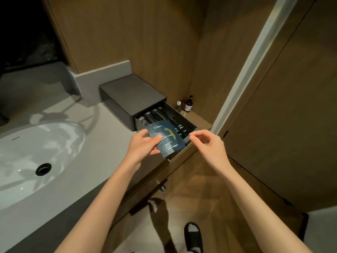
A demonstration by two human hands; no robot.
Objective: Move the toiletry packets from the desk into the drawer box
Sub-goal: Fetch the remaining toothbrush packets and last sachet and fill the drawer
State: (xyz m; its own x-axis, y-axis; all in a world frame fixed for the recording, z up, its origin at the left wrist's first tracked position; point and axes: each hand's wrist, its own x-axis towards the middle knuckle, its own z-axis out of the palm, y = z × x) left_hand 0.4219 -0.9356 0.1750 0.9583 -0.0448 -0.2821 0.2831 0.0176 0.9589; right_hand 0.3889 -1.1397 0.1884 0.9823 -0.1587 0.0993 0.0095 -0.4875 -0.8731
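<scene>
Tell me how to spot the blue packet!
Find the white sink, then look right to the grey drawer box with its drawer pulled open. Over the drawer, the left hand holds the packet. It is blue with yellow-green print, unlike the black packets in the drawer.

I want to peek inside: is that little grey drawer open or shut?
Open. The drawer is pulled out of its grey box, showing dark packets inside.
</scene>
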